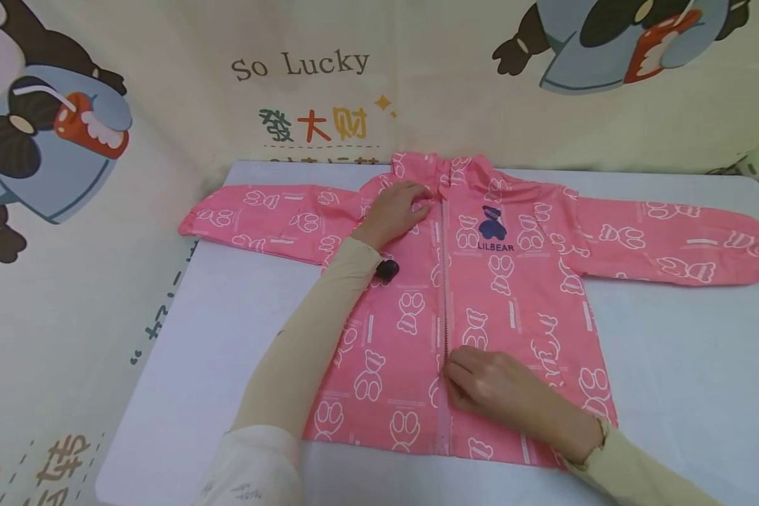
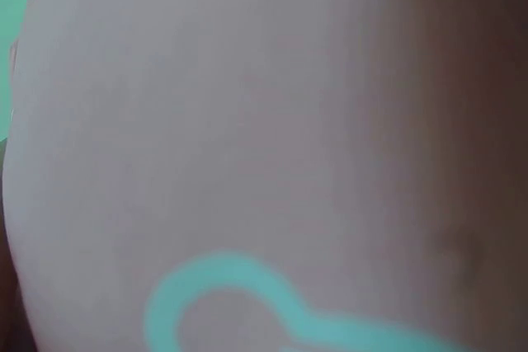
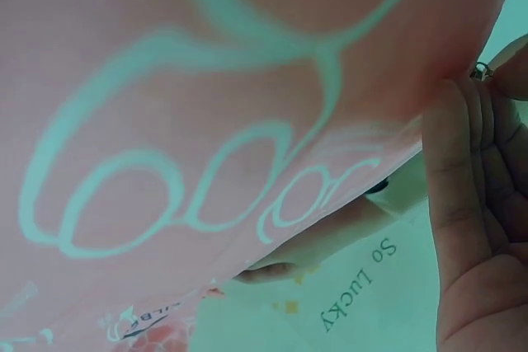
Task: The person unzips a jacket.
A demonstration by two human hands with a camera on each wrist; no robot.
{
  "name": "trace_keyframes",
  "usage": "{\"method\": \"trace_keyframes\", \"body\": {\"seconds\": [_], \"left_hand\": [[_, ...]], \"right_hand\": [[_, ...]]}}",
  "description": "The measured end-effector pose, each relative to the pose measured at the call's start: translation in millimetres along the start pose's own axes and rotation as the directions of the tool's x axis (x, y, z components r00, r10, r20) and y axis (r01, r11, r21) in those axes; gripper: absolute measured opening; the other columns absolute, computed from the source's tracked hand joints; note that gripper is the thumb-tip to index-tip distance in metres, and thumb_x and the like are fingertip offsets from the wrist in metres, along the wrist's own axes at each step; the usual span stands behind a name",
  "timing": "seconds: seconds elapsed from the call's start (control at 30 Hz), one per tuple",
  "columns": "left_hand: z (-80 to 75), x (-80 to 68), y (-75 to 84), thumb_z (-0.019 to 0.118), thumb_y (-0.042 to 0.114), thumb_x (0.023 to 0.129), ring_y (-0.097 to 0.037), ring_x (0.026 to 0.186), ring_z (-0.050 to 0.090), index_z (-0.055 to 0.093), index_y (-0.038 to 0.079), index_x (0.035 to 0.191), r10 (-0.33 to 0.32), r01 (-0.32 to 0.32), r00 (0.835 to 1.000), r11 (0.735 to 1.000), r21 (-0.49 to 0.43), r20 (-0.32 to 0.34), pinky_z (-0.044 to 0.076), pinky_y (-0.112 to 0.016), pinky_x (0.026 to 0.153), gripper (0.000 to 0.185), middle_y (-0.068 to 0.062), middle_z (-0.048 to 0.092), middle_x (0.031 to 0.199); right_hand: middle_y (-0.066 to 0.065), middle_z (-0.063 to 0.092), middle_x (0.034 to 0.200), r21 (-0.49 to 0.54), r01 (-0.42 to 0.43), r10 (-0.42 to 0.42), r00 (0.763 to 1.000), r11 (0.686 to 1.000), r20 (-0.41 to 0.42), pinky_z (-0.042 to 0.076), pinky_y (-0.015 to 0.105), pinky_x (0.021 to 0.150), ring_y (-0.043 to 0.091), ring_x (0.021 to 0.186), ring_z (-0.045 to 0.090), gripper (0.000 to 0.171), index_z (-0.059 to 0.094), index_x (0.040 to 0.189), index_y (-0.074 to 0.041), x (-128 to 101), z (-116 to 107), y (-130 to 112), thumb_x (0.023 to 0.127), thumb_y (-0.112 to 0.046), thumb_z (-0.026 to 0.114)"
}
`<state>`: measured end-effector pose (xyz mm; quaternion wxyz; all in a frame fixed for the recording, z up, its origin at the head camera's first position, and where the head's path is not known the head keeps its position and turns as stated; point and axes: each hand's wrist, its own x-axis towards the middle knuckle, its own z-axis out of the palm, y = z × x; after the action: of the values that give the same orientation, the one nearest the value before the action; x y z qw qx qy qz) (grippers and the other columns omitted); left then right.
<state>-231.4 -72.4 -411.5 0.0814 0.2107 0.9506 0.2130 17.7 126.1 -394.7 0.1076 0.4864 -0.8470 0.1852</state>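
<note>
A pink child's jacket [image 1: 411,302] with white bear outlines lies front up, its sleeves spread to both sides. Down its middle runs a zipper [image 1: 445,281], its two sides together above my right hand. My right hand [image 1: 496,383] pinches the zipper pull low on the front; a bit of the metal pull [image 3: 480,70] shows between thumb and fingers in the right wrist view. Near the collar, my left hand [image 1: 397,211] rests on the jacket with bent fingers beside the zipper. Jacket fabric [image 2: 206,138] fills most of the left wrist view, blurred and close.
A white table [image 1: 164,365] bears the jacket, whose right-hand sleeve reaches the edge of the head view. Behind and to the left hangs a cream cloth [image 1: 183,91] printed with cartoon bears and lettering. A small black object [image 1: 388,270] sits at my left wrist.
</note>
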Motion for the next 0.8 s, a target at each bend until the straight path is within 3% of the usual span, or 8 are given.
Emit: {"method": "trace_keyframes", "body": {"seconds": [0.8], "left_hand": [[1.1, 0.3, 1.7, 0.056, 0.035, 0.100, -0.017, 0.139, 0.043, 0.059, 0.019, 0.136, -0.008, 0.008, 1.000, 1.000, 0.009, -0.007, 0.031, -0.036, 0.118, 0.039, 0.000, 0.055, 0.143]], "right_hand": [[-0.005, 0.058, 0.079, -0.014, 0.060, -0.060, 0.998, 0.998, 0.012, 0.048, 0.012, 0.057, 0.004, 0.066, 0.049, 0.025, 0.065, 0.079, -0.010, -12, 4, -24, 0.065, -0.011, 0.086]]}}
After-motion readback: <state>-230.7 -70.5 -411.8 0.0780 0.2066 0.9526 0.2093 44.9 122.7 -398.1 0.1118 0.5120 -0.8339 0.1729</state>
